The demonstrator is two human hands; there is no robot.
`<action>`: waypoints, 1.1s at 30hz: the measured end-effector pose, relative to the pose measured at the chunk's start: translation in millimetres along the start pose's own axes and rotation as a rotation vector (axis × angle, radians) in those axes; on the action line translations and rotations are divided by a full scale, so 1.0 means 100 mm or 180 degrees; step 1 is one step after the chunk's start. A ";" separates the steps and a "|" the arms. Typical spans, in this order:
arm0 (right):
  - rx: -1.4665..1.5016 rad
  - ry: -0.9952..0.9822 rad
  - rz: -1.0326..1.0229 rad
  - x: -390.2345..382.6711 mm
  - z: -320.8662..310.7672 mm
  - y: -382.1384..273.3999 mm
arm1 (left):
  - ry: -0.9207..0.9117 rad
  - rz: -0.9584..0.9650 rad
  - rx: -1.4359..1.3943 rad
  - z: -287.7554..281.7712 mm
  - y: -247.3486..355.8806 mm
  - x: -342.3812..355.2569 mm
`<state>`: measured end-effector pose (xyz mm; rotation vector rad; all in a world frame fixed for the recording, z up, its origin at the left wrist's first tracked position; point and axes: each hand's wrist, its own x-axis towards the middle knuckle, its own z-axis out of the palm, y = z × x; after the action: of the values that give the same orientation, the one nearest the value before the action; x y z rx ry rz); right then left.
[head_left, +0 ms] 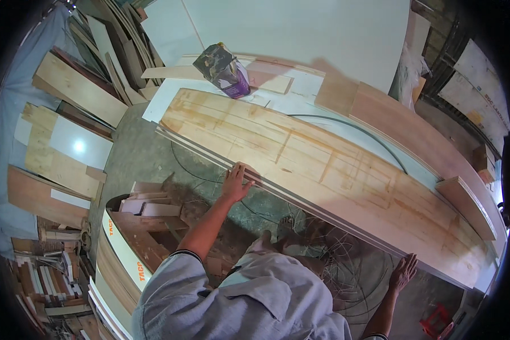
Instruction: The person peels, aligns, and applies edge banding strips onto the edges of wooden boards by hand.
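A long pale plywood board (pixel 277 147), marked with brownish streaks, lies across a white sheet, with several thin layered edges along its near side. My left hand (pixel 236 181) rests on that near edge left of centre, fingers stretched over it and thumb apart. Farther right along the same edge, my right hand (pixel 402 272) touches the board, fingers extended. Behind the board are a black and purple box (pixel 224 71), a dark cable (pixel 357 130) and brown wooden planks (pixel 391 130).
Leaning boards (pixel 76 96) line the left side. A low stack with offcuts (pixel 147 207) stands beside my left leg. Loose wires (pixel 345 283) lie on the concrete floor (pixel 130 136) under the work edge, near my feet. A red object (pixel 436 320) sits at lower right.
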<state>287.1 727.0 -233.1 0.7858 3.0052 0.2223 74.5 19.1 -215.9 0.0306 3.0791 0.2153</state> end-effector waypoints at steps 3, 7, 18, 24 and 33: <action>0.0009 -0.0067 0.0048 0.02 0.05 0.01 | -0.0058 -0.0019 0.0038 -0.04 0.04 -0.02; -0.0022 -0.0078 0.0178 0.02 0.06 0.11 | -0.0135 0.0025 0.0039 -0.01 0.16 -0.03; -0.0053 -0.0165 0.0197 0.01 0.05 0.16 | -0.0013 0.0085 0.0007 0.08 0.17 -0.10; 0.0035 -0.0087 0.0169 0.03 0.05 0.17 | -0.0072 0.0064 -0.0052 0.05 0.27 -0.12; -0.0051 0.0188 0.0305 -0.04 0.06 0.37 | 0.0062 0.0437 -0.0627 0.30 0.28 0.01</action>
<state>309.2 757.9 -233.5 0.9395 3.0192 0.2765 75.3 51.2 -242.1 0.2329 3.0605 0.5271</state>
